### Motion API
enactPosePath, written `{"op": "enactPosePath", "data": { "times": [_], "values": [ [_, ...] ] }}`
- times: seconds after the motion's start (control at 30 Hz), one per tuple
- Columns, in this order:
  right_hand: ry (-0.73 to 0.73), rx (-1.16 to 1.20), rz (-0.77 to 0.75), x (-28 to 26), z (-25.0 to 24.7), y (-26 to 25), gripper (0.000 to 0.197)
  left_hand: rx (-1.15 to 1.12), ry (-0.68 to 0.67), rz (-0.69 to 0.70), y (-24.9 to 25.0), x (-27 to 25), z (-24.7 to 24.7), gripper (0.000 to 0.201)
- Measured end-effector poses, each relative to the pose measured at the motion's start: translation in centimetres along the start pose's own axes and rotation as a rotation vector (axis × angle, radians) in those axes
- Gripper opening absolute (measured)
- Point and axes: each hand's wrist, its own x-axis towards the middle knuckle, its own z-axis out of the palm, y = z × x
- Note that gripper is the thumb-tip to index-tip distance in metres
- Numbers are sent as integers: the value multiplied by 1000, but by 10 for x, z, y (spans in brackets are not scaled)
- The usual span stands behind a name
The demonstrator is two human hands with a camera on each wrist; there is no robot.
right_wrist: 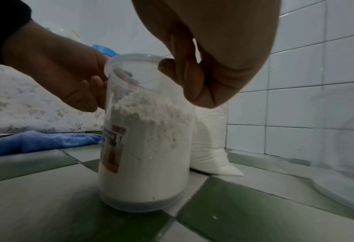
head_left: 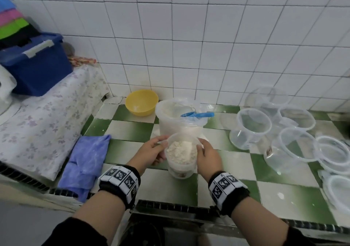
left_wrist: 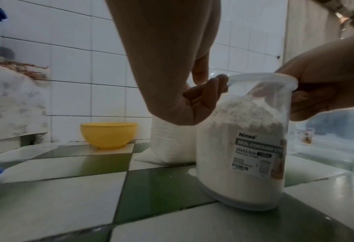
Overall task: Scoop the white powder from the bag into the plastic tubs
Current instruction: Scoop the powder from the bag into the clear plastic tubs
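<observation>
A clear plastic tub about three quarters full of white powder stands on the green-and-white tiled counter near its front edge. My left hand grips the tub's left side at the rim, thumb on top. Opposite it, my right hand holds the right side of the rim with curled fingers. In the left wrist view the tub shows a grey label; the right wrist view shows the tub between both hands. Just behind stands the open bag of powder with a blue scoop lying in it.
Several empty clear tubs and lids crowd the counter's right side. A yellow bowl sits by the tiled wall, left of the bag. A blue cloth lies at the left, beside a floral-covered surface with a blue box.
</observation>
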Motion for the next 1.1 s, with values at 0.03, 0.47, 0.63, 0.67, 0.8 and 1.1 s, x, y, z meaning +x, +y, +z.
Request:
{"op": "enactPosePath", "data": {
  "times": [0.03,0.47,0.63,0.67,0.8,1.1],
  "values": [
    [24,20,5,-4,-7,4,35,-4,-28,-8,3,0,6,24],
    [435,106,198,-58,-136,120,30,123,-531,8,38,15,182,29],
    [480,68,282,-73,-180,163,33,163,-635,-34,37,15,248,34],
    [481,82,273,-73,-186,170,32,170,-641,-31,38,16,257,36],
    [489,95,253,-67,-205,188,31,185,-644,-24,43,20,279,42],
    [424,141,314,-22,-255,194,37,199,-444,1,58,33,293,35]
  ]
}}
